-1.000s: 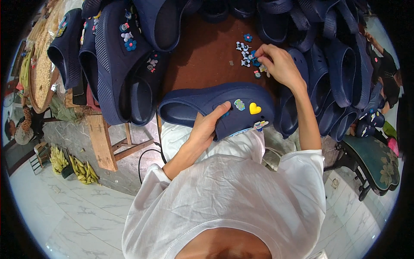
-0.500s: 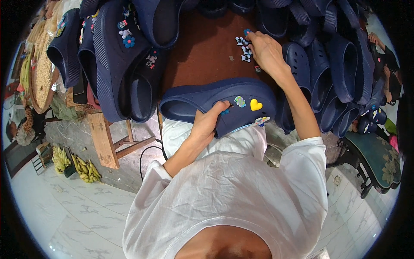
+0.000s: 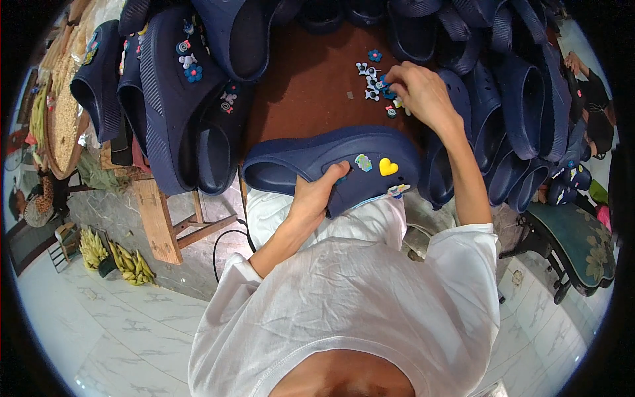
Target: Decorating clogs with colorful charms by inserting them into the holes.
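Navy foam clog (image 3: 331,162) — light, flexible, likely grippy; left hand (image 3: 317,195) clasped its upper; right hand (image 3: 417,92) pinched among small charms (image 3: 372,83), hold unclear.

Right hand (image 3: 420,92): fingers bent down into the small charms (image 3: 374,76); what they pinch is hidden. Charm designs too small to tell. Left hand (image 3: 317,195): palm side hidden against the navy clog (image 3: 311,159). Clog's near edge covered by the white shirt (image 3: 357,298). Piled clogs (image 3: 503,86) at top cut off by the rim. Surface (image 3: 311,86) mostly covered. Green chair (image 3: 582,245) bent by the rim.
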### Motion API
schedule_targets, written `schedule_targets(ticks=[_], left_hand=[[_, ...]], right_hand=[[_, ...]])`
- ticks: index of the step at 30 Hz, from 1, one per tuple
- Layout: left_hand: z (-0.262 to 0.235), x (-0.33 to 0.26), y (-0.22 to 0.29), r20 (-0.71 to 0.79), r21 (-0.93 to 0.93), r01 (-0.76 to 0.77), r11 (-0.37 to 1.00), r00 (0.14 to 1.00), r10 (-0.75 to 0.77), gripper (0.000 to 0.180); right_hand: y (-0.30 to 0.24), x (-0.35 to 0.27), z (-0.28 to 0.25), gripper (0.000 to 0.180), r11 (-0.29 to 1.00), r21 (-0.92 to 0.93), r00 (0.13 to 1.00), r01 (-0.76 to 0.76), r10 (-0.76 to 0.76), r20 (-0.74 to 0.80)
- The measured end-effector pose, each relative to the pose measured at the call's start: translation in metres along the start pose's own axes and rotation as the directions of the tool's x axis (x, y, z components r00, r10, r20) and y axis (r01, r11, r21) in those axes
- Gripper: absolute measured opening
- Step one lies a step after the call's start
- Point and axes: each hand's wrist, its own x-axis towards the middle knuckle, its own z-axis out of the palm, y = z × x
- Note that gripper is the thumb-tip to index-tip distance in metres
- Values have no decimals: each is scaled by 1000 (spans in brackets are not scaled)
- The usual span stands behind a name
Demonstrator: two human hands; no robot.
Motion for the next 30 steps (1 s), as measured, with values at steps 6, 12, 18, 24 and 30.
schedule_targets(ticks=[6, 12, 18, 24, 30], left_hand=[[3, 0, -2, -56, -13, -19, 1000, 998, 18, 28], [3, 2, -1, -39, -49, 6, 999, 999, -8, 26], [1, 4, 7, -27, -67, 109, 992, 994, -111, 28], [5, 3, 10, 42, -108, 90, 990, 995, -86, 30], [1, 3, 5, 32, -50, 89, 995, 996, -88, 29]], right_hand=[[-15, -3, 25, 25, 992, -13, 993, 122, -122, -6], [-9, 0, 35, 25, 986, -80, 988, 147, -150, -26], [-21, -11, 5, 15, 992, 103, 998, 67, -69, 8], [-47, -40, -28, 17, 847, 531, 986, 2, -91, 142], [-77, -60, -27, 14, 716, 680, 934, -161, -112, 339]])
